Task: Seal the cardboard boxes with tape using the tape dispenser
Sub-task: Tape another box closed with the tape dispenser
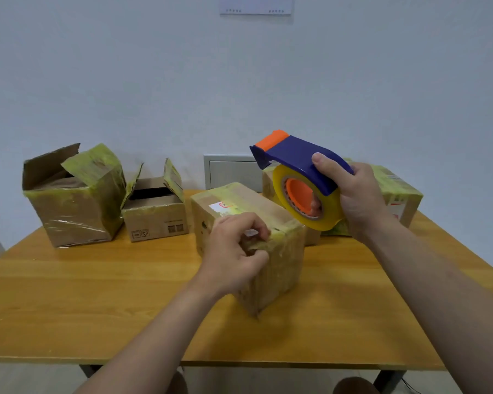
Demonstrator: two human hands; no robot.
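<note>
Wooden table, pale wall; left grip pinches box edge, right grip clasps dispenser

Nothing legible here. The small open box shows printed handling symbols on its front, too small to read. The middle box wears a white label, print blurred.

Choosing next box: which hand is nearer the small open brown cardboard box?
Left. Left hand pinches the tape-wrapped box just beside it; right hand holds the blue tape dispenser, farther right.
</note>
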